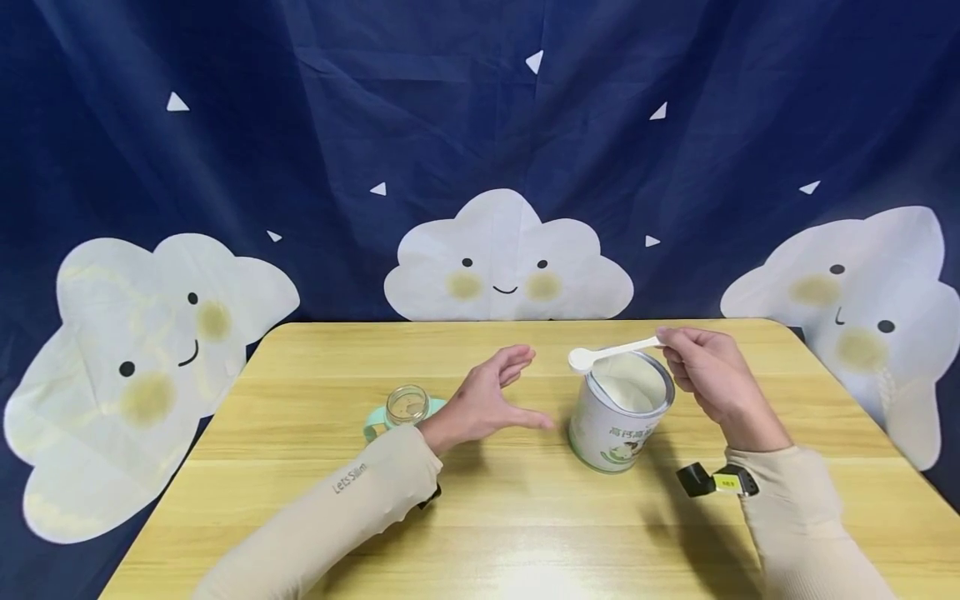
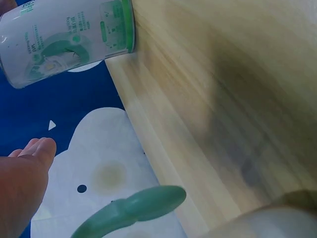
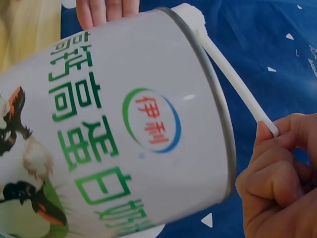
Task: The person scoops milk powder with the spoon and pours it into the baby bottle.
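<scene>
My right hand (image 1: 708, 371) pinches the handle end of a white measuring scoop (image 1: 611, 353). The scoop's bowl, heaped with white powder in the right wrist view, is over the rim of an open milk powder can (image 1: 618, 417). Pale powder shows inside the can, which stands upright on the table and carries green lettering and a cow picture. To the left of the can, my left hand (image 1: 487, 400) is held with fingers spread from the thumb, holding nothing. Behind its wrist stands a glass jar (image 1: 407, 403) with a green handle (image 2: 148, 204), partly hidden by the forearm.
The wooden table (image 1: 525, 508) reaches back to a dark blue curtain (image 1: 450, 108) printed with smiling clouds. A small black camera (image 1: 697, 480) is strapped to my right wrist, close beside the can.
</scene>
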`<state>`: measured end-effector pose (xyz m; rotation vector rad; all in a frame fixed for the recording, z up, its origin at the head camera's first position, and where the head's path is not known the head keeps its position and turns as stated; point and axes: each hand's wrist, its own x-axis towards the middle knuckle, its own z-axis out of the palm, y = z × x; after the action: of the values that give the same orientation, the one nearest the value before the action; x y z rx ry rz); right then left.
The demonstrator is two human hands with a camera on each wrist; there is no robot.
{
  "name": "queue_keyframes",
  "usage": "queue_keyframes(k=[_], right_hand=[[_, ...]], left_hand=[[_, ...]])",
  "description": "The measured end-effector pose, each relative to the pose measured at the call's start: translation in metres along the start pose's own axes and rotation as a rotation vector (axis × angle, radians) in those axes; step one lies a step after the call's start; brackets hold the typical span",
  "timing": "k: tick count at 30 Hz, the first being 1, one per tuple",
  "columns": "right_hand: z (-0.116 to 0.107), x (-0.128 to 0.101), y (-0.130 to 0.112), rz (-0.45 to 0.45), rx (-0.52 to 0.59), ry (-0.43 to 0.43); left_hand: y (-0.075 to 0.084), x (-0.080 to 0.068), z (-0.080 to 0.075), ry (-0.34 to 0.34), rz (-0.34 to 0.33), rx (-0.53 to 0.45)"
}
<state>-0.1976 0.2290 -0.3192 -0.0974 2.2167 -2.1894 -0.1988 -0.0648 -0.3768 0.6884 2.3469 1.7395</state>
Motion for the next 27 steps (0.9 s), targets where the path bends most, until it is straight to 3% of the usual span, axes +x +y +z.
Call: queue_keyframes(k=[5,14,27], right_hand=[[0.006,0.001,-0.001,-0.003,-0.015,0.009],[0.018,0.003,-0.005,0.006,-0.044,-0.002],[0.031,0.004,-0.006,0.01,-0.068,-0.008]], left_hand=[[0.002,0.0,-0.005,0.006,0.014,0.014],[0.008,-0.003,-0.011,0.01,-0.017,0.016],[0.012,-0.007,-0.019,0.045,0.016,0.008]])
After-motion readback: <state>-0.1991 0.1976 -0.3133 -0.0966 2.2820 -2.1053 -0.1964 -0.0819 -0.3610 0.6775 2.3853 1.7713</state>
